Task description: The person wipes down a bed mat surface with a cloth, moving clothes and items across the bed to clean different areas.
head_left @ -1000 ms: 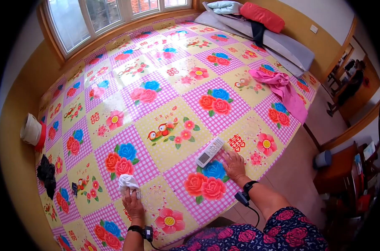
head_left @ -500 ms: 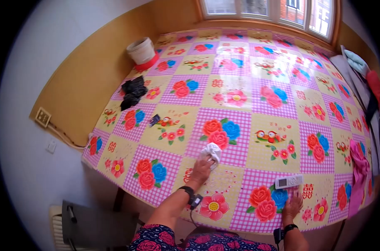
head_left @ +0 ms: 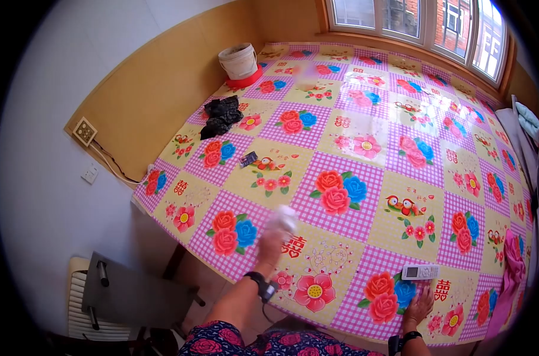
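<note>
A flowered, checked plastic sheet (head_left: 346, 237) covers the big flat surface in front of me. My left hand (head_left: 272, 242) presses a bunched white cloth (head_left: 283, 218) onto it; both are smeared by motion. Flat on the sheet at the right front rests my right hand (head_left: 420, 307), fingers stretched out. Just beyond its fingertips lies a white remote control (head_left: 420, 272) with a grey screen. Farther left, a small dark packet (head_left: 249, 159) lies on the sheet.
A white bucket (head_left: 238, 62) in a red base and a crumpled black plastic bag (head_left: 221, 115) sit along the left wall. Pink fabric (head_left: 511, 270) hangs at the right edge. A dark folding table (head_left: 136, 293) stands at lower left, below a wall socket (head_left: 84, 132).
My left hand has slid the white cloth leftward over the sheet. My right hand stays beside the remote control. The whole view has shifted slightly.
</note>
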A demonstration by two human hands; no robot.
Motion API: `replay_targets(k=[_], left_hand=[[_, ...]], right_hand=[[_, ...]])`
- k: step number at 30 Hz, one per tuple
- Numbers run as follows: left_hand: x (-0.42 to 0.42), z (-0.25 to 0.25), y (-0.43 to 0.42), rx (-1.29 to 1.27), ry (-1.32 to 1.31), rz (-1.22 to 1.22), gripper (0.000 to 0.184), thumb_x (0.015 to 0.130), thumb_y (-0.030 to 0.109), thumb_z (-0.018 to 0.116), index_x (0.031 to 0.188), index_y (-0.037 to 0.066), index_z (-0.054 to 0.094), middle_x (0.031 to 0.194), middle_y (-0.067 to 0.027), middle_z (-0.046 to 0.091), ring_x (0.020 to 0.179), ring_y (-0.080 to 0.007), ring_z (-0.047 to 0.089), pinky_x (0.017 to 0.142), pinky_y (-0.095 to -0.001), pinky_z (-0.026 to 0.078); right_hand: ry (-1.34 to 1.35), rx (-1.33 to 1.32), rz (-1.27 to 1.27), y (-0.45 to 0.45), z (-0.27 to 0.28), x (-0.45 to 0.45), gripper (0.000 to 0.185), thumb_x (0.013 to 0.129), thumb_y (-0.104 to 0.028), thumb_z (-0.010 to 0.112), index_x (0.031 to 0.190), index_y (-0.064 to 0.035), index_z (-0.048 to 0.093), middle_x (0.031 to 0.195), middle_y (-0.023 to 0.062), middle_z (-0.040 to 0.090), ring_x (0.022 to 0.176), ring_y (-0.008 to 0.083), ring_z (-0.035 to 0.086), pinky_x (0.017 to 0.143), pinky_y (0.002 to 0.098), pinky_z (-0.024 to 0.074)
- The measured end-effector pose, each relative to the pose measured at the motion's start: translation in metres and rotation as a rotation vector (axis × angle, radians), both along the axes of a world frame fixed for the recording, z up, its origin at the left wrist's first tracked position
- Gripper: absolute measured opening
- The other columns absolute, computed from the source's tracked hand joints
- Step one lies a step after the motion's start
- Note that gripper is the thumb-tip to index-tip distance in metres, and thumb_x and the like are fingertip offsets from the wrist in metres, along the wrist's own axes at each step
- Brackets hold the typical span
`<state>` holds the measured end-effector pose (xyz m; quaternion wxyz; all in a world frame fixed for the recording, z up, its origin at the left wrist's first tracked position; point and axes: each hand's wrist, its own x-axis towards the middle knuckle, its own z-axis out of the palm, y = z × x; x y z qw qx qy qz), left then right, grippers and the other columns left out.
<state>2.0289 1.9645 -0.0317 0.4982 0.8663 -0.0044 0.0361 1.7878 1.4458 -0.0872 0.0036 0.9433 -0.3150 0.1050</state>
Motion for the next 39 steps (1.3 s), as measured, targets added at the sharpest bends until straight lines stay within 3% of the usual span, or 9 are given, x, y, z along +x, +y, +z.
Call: replay_targets(k=[1, 2, 7, 20, 26, 30, 35, 38, 39], left_hand=[[0.011, -0.053, 0.032, 0.801, -0.466, 0.207, 0.03, 0.082, 0.007, 0.06, 0.111, 0.013, 0.066, 0.115, -0.0076, 0.064, 0.098, -0.0293, 0.058, 0.083, -0.0397, 0.049], [0.015, -0.055, 0.044, 0.901, -0.435, 0.366, 0.032, 0.082, 0.004, 0.058, 0.112, 0.011, 0.064, 0.126, -0.0086, 0.057, 0.106, -0.0339, 0.053, 0.088, -0.0441, 0.047], [0.019, -0.063, 0.042, 0.947, -0.42, 0.435, 0.034, 0.081, 0.003, 0.056, 0.114, 0.01, 0.061, 0.136, -0.0091, 0.051, 0.107, -0.0353, 0.051, 0.091, -0.0454, 0.046], [0.017, -0.056, 0.039, 0.897, -0.374, 0.394, 0.034, 0.084, 0.003, 0.056, 0.117, 0.008, 0.058, 0.138, -0.0087, 0.048, 0.115, -0.0361, 0.046, 0.097, -0.0469, 0.041], [0.02, -0.059, 0.044, 0.9, -0.454, 0.37, 0.031, 0.083, 0.004, 0.058, 0.114, 0.009, 0.062, 0.131, -0.009, 0.053, 0.108, -0.0361, 0.051, 0.092, -0.0453, 0.045], [0.026, -0.064, 0.069, 0.699, -0.431, 0.258, 0.028, 0.082, 0.007, 0.059, 0.108, 0.013, 0.068, 0.127, -0.0053, 0.057, 0.109, -0.0333, 0.051, 0.094, -0.0437, 0.044], [0.085, -0.06, 0.136, 0.629, -0.397, -0.02, 0.031, 0.081, 0.009, 0.058, 0.11, 0.017, 0.069, 0.126, -0.005, 0.059, 0.109, -0.0325, 0.053, 0.099, -0.0444, 0.041], [0.139, -0.063, 0.188, 0.82, -0.51, 0.09, 0.034, 0.083, 0.009, 0.056, 0.113, 0.018, 0.068, 0.128, -0.004, 0.058, 0.111, -0.0336, 0.053, 0.099, -0.0466, 0.043], [0.152, -0.064, 0.209, 0.836, -0.379, 0.183, 0.035, 0.083, 0.009, 0.056, 0.115, 0.018, 0.067, 0.129, -0.0039, 0.058, 0.113, -0.0337, 0.053, 0.098, -0.0478, 0.043]], right_hand=[[-0.006, 0.0, 0.006, 0.0, -0.001, 0.001, 0.047, 0.094, -0.027, 0.05, 0.139, -0.0153, 0.045, 0.144, 0.0088, 0.043, 0.137, 0.0297, 0.034, 0.11, 0.0476, 0.0269], [-0.022, 0.01, 0.026, 0.001, -0.003, 0.001, 0.047, 0.094, -0.028, 0.05, 0.139, -0.0152, 0.045, 0.144, 0.009, 0.043, 0.137, 0.0299, 0.035, 0.11, 0.0476, 0.0271], [0.018, -0.014, 0.037, -0.001, 0.001, -0.001, 0.047, 0.096, -0.032, 0.047, 0.139, -0.0149, 0.045, 0.144, 0.0089, 0.043, 0.135, 0.0302, 0.036, 0.11, 0.0472, 0.0281], [-0.016, -0.027, 0.032, 0.004, 0.002, 0.004, 0.047, 0.094, -0.027, 0.05, 0.139, -0.0128, 0.046, 0.143, 0.0098, 0.045, 0.134, 0.0328, 0.038, 0.109, 0.0471, 0.0307], [-0.012, 0.121, -0.375, 0.088, -0.012, 0.046, 0.05, 0.097, -0.03, 0.049, 0.142, -0.0093, 0.041, 0.145, 0.0152, 0.042, 0.135, 0.032, 0.037, 0.112, 0.0483, 0.0275], [-0.12, -0.342, -0.353, 0.19, -0.035, 0.078, 0.047, 0.096, -0.036, 0.051, 0.139, -0.0169, 0.047, 0.144, 0.0097, 0.046, 0.134, 0.0301, 0.041, 0.109, 0.0467, 0.0309], [-0.107, -0.385, -0.427, 0.213, -0.023, 0.094, 0.043, 0.097, -0.035, 0.052, 0.137, -0.0204, 0.049, 0.144, 0.005, 0.046, 0.135, 0.0267, 0.04, 0.109, 0.0455, 0.0266], [-0.098, -0.401, -0.434, 0.209, -0.028, 0.094, 0.042, 0.096, -0.035, 0.053, 0.135, -0.0202, 0.05, 0.144, 0.0048, 0.046, 0.135, 0.0265, 0.04, 0.109, 0.0454, 0.0268], [-0.074, -0.433, -0.444, 0.209, -0.03, 0.092, 0.043, 0.098, -0.037, 0.048, 0.139, -0.0232, 0.046, 0.147, 0.0011, 0.043, 0.137, 0.022, 0.038, 0.11, 0.0441, 0.0262]])
